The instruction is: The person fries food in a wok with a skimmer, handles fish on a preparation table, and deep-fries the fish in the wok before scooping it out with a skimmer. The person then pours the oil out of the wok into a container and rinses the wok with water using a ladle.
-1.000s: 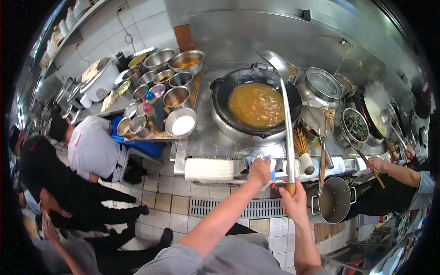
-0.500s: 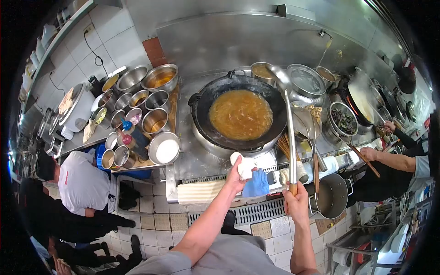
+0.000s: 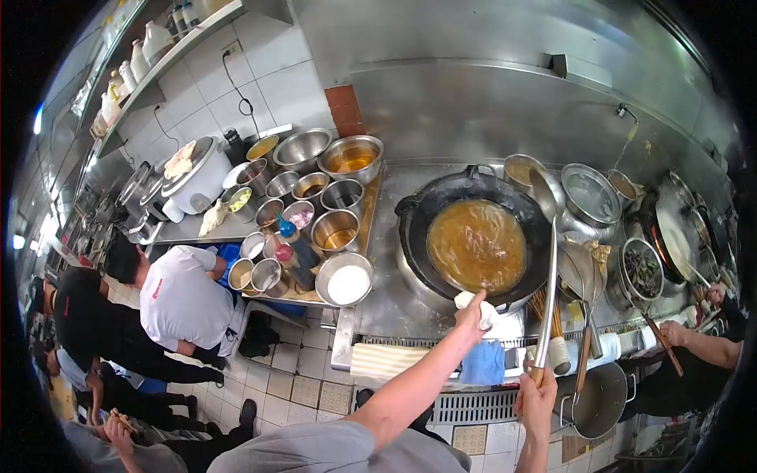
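A large black wok [image 3: 414,236] holds brown liquid [image 3: 475,244] with pale strands in it. My left hand [image 3: 471,313] is closed on a folded white cloth [image 3: 487,315] at the wok's near rim. To the right, my right hand [image 3: 536,400] grips the wooden end of a long metal ladle [image 3: 546,315]. The ladle's bowl is raised over the wok's right rim, outside the liquid. A blue cloth [image 3: 482,363] hangs on the stove's front edge between my hands.
Steel bowls [image 3: 352,160] and sauce bottles [image 3: 298,244] crowd the left counter. Strainers [image 3: 579,272] and a deep pot [image 3: 597,410] are on the right. People [image 3: 185,296] work at the left; a co-worker's arm [image 3: 704,344] reaches in from the right.
The view has turned left, so the wok and counter appear farther right and lower. My left hand has come closer to the wok's near rim with the white cloth.
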A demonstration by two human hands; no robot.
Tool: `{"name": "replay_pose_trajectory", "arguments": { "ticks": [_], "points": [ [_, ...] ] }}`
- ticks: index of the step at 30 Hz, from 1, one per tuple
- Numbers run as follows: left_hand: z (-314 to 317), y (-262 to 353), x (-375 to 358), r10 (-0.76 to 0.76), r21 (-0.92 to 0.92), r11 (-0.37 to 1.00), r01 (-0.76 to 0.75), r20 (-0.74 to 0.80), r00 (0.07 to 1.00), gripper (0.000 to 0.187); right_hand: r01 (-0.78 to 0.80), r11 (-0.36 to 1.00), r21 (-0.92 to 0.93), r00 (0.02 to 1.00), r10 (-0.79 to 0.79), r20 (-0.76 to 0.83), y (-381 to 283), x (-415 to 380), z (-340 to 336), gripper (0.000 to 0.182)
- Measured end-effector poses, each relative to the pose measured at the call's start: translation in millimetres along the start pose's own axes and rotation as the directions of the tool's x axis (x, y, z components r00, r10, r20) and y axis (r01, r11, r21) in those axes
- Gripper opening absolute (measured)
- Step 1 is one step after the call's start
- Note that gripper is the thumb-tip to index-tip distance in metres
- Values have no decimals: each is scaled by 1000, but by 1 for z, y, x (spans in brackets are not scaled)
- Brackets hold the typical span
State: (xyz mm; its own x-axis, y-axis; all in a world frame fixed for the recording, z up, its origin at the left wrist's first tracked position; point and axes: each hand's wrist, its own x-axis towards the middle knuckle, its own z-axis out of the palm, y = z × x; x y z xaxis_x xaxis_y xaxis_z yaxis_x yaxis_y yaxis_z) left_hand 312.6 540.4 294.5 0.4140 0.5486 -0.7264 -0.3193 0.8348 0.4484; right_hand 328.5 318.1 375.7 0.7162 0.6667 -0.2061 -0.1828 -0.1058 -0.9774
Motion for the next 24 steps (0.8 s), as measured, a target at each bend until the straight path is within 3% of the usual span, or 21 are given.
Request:
{"name": "replay_pose_trajectory", "arguments": {
  "ticks": [1,3,4,5,7,9,13,15,16,17,19,21,24],
  "points": [
    [-2,-4,12,3,-3,1000,-3,5,1000,29,6,1000,-2,1000,-6,2,-5,0,3,26],
    [-9,-21,45,22,-186,982,-13,47,999,15,-54,995,-83,998,55,3,-19,4,8,21],
    [-3,-9,16,155,62,986,-153,-33,987,10,-61,995,-82,998,62,14,-24,6,10,19],
    [-8,-10,16,133,72,989,-131,-18,991,10,-64,994,-87,998,63,-15,-27,9,11,19],
    [-8,-19,19,314,-27,949,-315,-22,949,10,2,999,-54,999,0,33,-29,19,15,20],
    [-16,-19,20,307,-30,951,-307,19,951,12,82,996,-36,997,-82,-2,-38,34,30,26],
    [-37,-14,20,283,-107,956,-273,96,954,15,192,973,-131,976,-176,126,-65,96,21,33],
    [-48,-11,21,237,-104,969,-224,130,963,16,137,887,-442,990,-140,25,-96,111,32,26],
    [-49,-8,13,221,-72,974,-213,124,967,16,140,884,-445,989,-148,17,-98,128,28,26],
    [-51,-6,13,218,-73,975,-210,135,967,16,242,751,-614,962,-269,50,-90,154,21,25],
    [-59,-4,12,241,-53,971,-235,180,954,14,317,575,-754,922,-375,101,-105,173,20,24],
    [-61,3,-1,235,-48,972,-230,186,954,15,88,662,-744,996,-44,78,-137,172,28,23],
    [-62,9,-13,156,-56,987,-150,117,981,19,52,679,-732,992,50,117,-150,186,25,22]
  ]
}}
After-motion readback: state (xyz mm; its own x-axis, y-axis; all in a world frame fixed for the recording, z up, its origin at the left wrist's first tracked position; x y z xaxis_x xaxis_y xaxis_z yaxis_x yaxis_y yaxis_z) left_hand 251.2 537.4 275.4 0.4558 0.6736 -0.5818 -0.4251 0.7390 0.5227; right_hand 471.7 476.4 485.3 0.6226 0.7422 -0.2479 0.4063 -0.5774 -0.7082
